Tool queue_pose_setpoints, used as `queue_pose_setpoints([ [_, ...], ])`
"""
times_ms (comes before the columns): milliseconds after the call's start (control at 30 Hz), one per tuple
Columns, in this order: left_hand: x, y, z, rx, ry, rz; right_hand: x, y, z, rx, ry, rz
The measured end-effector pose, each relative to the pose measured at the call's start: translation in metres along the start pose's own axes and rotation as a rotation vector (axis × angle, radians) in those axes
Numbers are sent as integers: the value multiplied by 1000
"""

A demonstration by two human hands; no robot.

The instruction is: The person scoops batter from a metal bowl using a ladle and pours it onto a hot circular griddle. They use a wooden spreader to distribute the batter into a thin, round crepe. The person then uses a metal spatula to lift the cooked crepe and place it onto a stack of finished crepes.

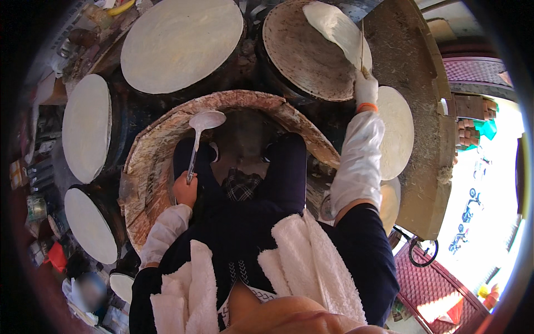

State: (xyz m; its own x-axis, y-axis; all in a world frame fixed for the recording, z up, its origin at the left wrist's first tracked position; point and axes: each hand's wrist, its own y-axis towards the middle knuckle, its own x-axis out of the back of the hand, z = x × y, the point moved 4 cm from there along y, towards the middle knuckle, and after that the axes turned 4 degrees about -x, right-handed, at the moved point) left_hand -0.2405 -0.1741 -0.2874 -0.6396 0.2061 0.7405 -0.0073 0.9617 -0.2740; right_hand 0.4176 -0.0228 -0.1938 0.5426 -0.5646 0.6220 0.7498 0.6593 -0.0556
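Note:
My left hand (pixel 185 190) is closed around the handle of a metal ladle (pixel 207 120), whose batter-smeared bowl lies over the inner edge of a curved, stained guard (pixel 142 163). At the upper right, my right hand (pixel 366 85), in a white glove with an orange band, grips a thin stick (pixel 362 41). The stick is at a round griddle (pixel 300 46), beside a folded, pale sheet of batter (pixel 333 27) that covers the griddle's far right part. A full pale round (pixel 181 44) covers the griddle to the left.
More batter-covered griddles stand at the left (pixel 85 129), lower left (pixel 91 225) and right (pixel 396 133). A tall cardboard screen (pixel 417 104) curves along the right side. Jars and a banana (pixel 121 7) are at the upper left. A person (pixel 89 290) is at the lower left.

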Motion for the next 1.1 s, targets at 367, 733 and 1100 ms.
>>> queue_pose_setpoints([
  [367,1,-9,-4,23,-5,-18,-23,-43,45,275,-179,406],
  [733,3,-10,-11,15,73,-22,-35,56,46,25,-201,542],
  [1100,9,-14,-15,29,143,-49,-3,6,54,399,-358,214],
])
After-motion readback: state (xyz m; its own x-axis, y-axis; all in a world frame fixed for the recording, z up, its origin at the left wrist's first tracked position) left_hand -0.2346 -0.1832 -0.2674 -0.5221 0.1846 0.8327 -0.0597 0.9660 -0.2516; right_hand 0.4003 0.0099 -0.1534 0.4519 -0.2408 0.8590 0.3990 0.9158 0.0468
